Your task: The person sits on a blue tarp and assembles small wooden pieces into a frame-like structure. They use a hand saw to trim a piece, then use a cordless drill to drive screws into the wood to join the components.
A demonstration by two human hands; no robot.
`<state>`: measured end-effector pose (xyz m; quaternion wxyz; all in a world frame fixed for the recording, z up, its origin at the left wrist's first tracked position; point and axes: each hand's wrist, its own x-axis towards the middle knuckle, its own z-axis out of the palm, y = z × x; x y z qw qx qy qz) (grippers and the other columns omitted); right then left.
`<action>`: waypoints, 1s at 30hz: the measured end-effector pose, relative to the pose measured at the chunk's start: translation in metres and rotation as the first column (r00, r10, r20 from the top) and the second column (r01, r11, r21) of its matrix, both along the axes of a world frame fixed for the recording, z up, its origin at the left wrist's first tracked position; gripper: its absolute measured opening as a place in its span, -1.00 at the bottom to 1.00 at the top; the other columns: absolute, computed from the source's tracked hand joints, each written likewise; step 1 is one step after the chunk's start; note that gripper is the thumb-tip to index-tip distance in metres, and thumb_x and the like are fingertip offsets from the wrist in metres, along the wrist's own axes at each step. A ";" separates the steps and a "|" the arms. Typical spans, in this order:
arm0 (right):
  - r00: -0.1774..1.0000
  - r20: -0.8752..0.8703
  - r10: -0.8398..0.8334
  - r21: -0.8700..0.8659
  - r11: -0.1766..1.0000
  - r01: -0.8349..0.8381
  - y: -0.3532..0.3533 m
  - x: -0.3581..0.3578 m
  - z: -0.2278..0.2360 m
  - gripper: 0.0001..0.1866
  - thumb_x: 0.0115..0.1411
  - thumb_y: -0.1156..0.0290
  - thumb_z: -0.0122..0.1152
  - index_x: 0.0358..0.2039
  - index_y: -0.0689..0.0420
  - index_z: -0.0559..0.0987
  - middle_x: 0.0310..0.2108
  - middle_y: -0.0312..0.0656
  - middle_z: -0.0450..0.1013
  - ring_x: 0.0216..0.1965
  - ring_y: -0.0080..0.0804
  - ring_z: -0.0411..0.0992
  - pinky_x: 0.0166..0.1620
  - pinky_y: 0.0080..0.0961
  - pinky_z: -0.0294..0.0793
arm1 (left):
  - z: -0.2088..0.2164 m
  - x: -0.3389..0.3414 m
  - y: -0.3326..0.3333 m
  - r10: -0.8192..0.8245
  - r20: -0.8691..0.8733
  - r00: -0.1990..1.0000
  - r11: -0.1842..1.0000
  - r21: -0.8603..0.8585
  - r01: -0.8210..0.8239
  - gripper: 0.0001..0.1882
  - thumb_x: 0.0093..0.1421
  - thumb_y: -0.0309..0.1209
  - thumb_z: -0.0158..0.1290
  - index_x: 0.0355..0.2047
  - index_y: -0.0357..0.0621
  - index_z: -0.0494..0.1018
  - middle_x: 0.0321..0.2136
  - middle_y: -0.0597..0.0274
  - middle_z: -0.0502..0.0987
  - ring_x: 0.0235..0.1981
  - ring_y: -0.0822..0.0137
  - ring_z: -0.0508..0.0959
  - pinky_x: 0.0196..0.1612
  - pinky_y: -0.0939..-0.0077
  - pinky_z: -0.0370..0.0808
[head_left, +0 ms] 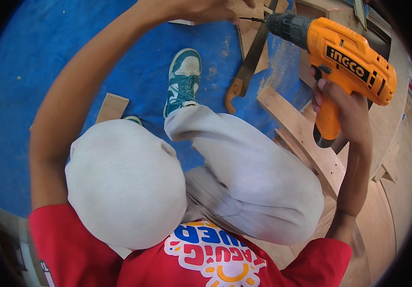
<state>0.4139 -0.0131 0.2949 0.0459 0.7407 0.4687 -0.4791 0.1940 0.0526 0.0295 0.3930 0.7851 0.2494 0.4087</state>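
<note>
An orange and black cordless drill (pixel 352 57) is in my right hand (pixel 342 103), which is wrapped around its grip with a finger by the trigger. The drill points left, and a thin dark bit (pixel 252 19) sticks out of its chuck. Close to the bit's tip is my left hand (pixel 218 8), at the top edge of the view. Its fingers are mostly cut off, so I cannot tell what it holds. Below the bit, a handsaw (pixel 252 64) with a wooden handle lies across a piece of wood (pixel 262 61).
A blue sheet (pixel 134 57) covers the floor, with sawdust on it. Wooden boards (pixel 306 131) lie to the right, beside my bent leg (pixel 258 167). A small wood block (pixel 112 108) sits left of my shoe (pixel 184 79). Curved plywood (pixel 378 215) lies at the right.
</note>
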 end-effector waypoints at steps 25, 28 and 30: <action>0.994 0.071 -0.079 -0.051 0.995 0.082 0.015 0.003 -0.002 -0.62 0.25 0.45 0.20 0.05 0.32 0.47 -0.21 -0.17 0.48 -0.46 -0.52 0.41 -0.40 -0.48 0.47 | -0.052 -0.013 -0.107 0.396 -0.121 0.910 0.739 -0.546 -0.395 -0.46 0.14 -0.13 0.41 0.03 -0.17 0.62 -0.10 0.13 0.69 0.00 0.23 0.64 0.13 0.28 0.55; 0.998 -0.029 -0.057 0.020 0.998 0.058 0.014 0.004 -0.002 -0.66 0.20 0.40 0.25 -0.07 0.33 0.55 -0.50 -0.20 0.44 -0.53 -0.49 0.43 -0.40 -0.51 0.47 | -0.062 -0.005 -0.114 0.377 -0.146 0.915 0.764 -0.509 -0.396 -0.22 0.00 0.00 0.49 0.18 -0.09 0.55 0.08 0.03 0.63 0.10 0.10 0.63 0.23 0.24 0.52; 0.998 0.000 -0.065 0.038 0.997 0.065 0.013 0.004 -0.002 -0.67 0.21 0.40 0.25 -0.07 0.32 0.54 -0.51 -0.21 0.44 -0.53 -0.49 0.42 -0.40 -0.51 0.48 | -0.068 0.000 -0.112 0.337 -0.189 0.923 0.743 -0.549 -0.383 -0.19 -0.04 0.00 0.51 0.17 -0.09 0.56 0.15 0.05 0.59 0.14 0.09 0.60 0.23 0.25 0.52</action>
